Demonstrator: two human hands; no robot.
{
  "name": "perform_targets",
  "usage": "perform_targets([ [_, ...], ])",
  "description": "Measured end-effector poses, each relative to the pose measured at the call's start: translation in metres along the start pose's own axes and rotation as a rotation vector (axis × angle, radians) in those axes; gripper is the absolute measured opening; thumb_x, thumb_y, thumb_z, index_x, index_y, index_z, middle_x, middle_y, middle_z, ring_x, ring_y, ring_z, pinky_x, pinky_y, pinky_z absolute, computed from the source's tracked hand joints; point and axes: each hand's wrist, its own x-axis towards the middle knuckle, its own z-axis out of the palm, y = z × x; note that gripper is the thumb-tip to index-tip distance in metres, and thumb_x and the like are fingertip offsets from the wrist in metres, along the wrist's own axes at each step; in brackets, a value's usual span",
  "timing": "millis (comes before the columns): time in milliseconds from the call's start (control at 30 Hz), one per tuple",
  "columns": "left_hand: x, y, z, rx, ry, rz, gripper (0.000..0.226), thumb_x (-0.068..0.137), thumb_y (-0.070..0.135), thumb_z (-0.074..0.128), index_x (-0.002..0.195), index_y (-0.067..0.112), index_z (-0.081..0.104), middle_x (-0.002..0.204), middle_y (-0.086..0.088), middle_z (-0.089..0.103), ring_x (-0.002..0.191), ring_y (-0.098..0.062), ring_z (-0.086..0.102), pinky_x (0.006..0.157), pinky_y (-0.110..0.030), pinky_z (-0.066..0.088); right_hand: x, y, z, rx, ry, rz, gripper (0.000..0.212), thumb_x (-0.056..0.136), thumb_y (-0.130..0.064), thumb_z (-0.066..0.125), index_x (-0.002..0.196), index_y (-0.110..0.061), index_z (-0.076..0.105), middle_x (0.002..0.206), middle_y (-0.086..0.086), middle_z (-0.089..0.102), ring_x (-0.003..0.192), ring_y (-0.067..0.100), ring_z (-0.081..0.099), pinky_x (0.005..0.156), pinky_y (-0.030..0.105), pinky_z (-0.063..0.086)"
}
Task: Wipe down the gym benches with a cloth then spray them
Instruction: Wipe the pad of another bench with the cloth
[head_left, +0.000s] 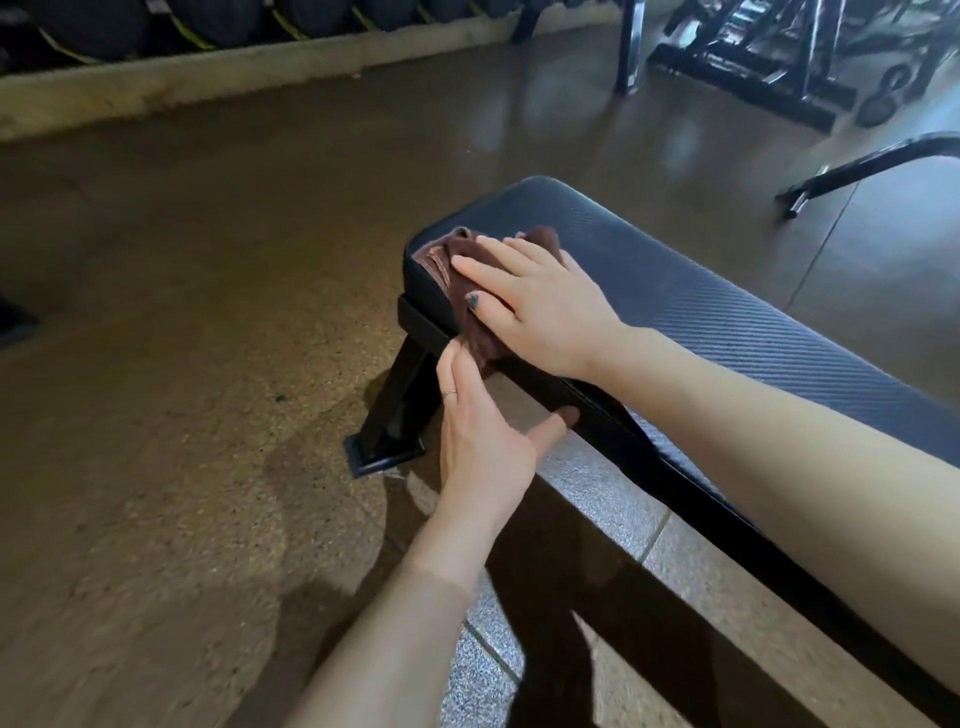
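A black padded gym bench (727, 306) runs from the centre toward the lower right. A dark brown cloth (447, 254) lies over its far left end and hangs down the near side. My right hand (530, 301) lies flat on the cloth with straight fingers, pressing it onto the pad. My left hand (483, 431) is below, at the bench's near edge; its fingertips touch the hanging end of the cloth and its thumb rests against the frame. No spray bottle is in view.
The bench's black metal leg (395, 415) stands on the brown speckled floor (182, 312). Black machine frames (753, 67) stand at the back right. A low ledge (208, 78) with dark tyres on it runs along the back left. A second bench frame (857, 166) sits at right.
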Motion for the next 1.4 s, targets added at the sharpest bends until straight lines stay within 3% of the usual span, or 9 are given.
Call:
perform_targets([
  [200,-0.005,-0.001,0.001,0.048,0.059,0.025,0.097,0.070,0.036,0.092,0.144,0.024,0.030,0.145,0.009,0.028,0.126,-0.004,0.039,0.107,-0.034,0.048,-0.082,0.015,0.003,0.001,0.077,-0.006,0.050,0.108,-0.049,0.032,0.155,-0.034,0.040,0.166,-0.007,0.030,0.155,0.017,0.020,0.124,0.036,0.005],
  [333,0.009,-0.011,-0.005,0.163,0.038,0.065,0.110,0.068,0.052,0.088,0.151,0.027,0.022,0.158,0.009,0.019,0.147,-0.017,0.029,0.120,-0.044,0.034,-0.139,0.033,-0.003,-0.048,0.040,-0.017,0.055,0.105,-0.052,0.035,0.156,-0.031,0.040,0.166,-0.005,0.029,0.156,0.016,0.019,0.127,0.040,0.014],
  [433,0.023,-0.020,-0.013,0.138,-0.023,0.025,0.113,0.069,0.059,0.085,0.155,0.034,0.016,0.165,0.018,0.009,0.154,-0.013,0.015,0.125,-0.047,0.025,-0.122,0.030,-0.002,-0.082,0.033,-0.044,0.056,0.104,-0.051,0.037,0.155,-0.029,0.042,0.165,-0.002,0.033,0.155,0.022,0.024,0.124,0.050,0.025],
  [600,0.036,-0.039,-0.018,0.022,0.047,0.064,0.082,0.084,0.030,0.081,0.151,0.031,0.034,0.158,0.011,0.034,0.148,-0.011,0.032,0.119,-0.047,0.036,-0.032,0.006,0.004,-0.069,0.072,-0.086,0.052,0.107,-0.049,0.027,0.154,-0.032,0.042,0.162,-0.003,0.037,0.150,0.023,0.031,0.123,0.048,0.020],
  [767,0.038,-0.027,-0.019,-0.202,0.019,-0.097,0.087,0.084,0.029,0.083,0.152,0.031,0.030,0.154,0.008,0.040,0.144,-0.012,0.037,0.121,-0.045,0.034,0.062,-0.022,0.010,-0.021,0.037,-0.068,0.048,0.108,-0.046,0.025,0.153,-0.040,0.040,0.163,-0.007,0.034,0.152,0.021,0.027,0.126,0.051,0.016],
  [1000,0.019,-0.003,-0.020,-0.196,-0.049,-0.126,0.110,0.063,0.043,0.091,0.146,0.042,0.019,0.140,0.012,0.049,0.132,-0.011,0.051,0.105,-0.035,0.048,-0.043,-0.005,0.009,0.009,0.102,-0.056,0.050,0.107,-0.045,0.031,0.153,-0.031,0.044,0.162,-0.002,0.037,0.152,0.022,0.027,0.125,0.052,0.022],
  [1100,0.006,0.010,-0.010,-0.024,-0.146,-0.114,0.138,0.053,0.052,0.092,0.151,0.053,-0.006,0.163,0.002,0.026,0.151,-0.019,0.028,0.119,-0.048,0.036,-0.098,0.016,0.002,0.009,0.090,-0.089,0.049,0.106,-0.041,0.038,0.153,-0.028,0.046,0.162,-0.001,0.037,0.153,0.021,0.025,0.126,0.041,0.018],
  [1233,0.001,0.013,-0.001,0.148,-0.177,-0.009,0.149,0.061,0.058,0.090,0.151,0.041,-0.028,0.169,0.012,-0.013,0.139,0.014,-0.027,0.129,-0.039,-0.006,-0.066,0.015,0.000,0.028,0.066,-0.079,0.049,0.106,-0.044,0.030,0.152,-0.036,0.045,0.162,-0.008,0.037,0.152,0.017,0.027,0.126,0.042,0.018],
  [1400,0.004,0.017,-0.005,0.027,-0.118,-0.125,0.153,0.050,0.053,0.096,0.150,0.053,-0.019,0.167,0.018,0.006,0.149,0.007,-0.005,0.129,-0.047,0.007,0.032,0.012,0.001,0.133,0.014,-0.120,0.048,0.108,-0.044,0.022,0.150,-0.043,0.043,0.162,-0.012,0.035,0.153,0.016,0.024,0.127,0.045,0.014],
])
